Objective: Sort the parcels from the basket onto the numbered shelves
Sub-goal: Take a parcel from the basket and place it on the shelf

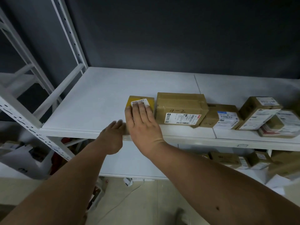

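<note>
A small yellow-brown parcel with a white label lies on the white shelf, at the left end of a row of boxes. My right hand rests flat on top of it, fingers spread over the label. My left hand hovers at the shelf's front edge just left of the parcel, fingers apart and holding nothing. Right beside the small parcel stands a larger brown box marked "4-2". The basket is out of sight.
More labelled cardboard parcels line the shelf to the right. A lower shelf holds further boxes. White slotted uprights stand at the left. A dark wall backs the shelf.
</note>
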